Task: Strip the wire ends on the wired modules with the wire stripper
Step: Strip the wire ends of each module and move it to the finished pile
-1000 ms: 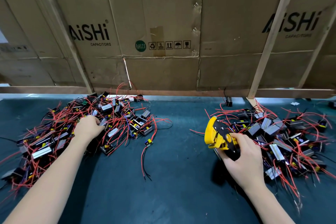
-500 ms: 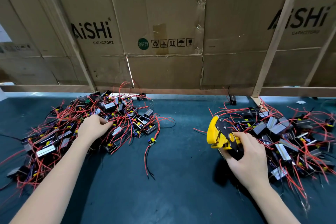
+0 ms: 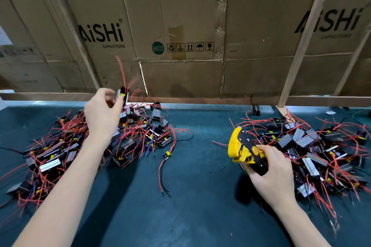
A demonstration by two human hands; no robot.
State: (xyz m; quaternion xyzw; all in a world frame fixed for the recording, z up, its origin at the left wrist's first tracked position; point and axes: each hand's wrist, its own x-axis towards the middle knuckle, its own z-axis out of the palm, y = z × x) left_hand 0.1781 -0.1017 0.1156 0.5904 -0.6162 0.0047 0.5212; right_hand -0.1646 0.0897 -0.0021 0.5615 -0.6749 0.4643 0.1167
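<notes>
The left hand (image 3: 102, 115) pinched one module (image 3: 122, 96) above the left pile (image 3: 80, 146), wires trailing upward, clear for stripping. The right hand (image 3: 269, 172) gripped the wire stripper (image 3: 244, 149) beside the right pile (image 3: 313, 152).

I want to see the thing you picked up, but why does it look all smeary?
In the head view, the module pinched in the left hand and its red wires are blurred by motion; the wire stripper in the right hand looks sharp, and the wide lens bends the wooden posts.
</notes>
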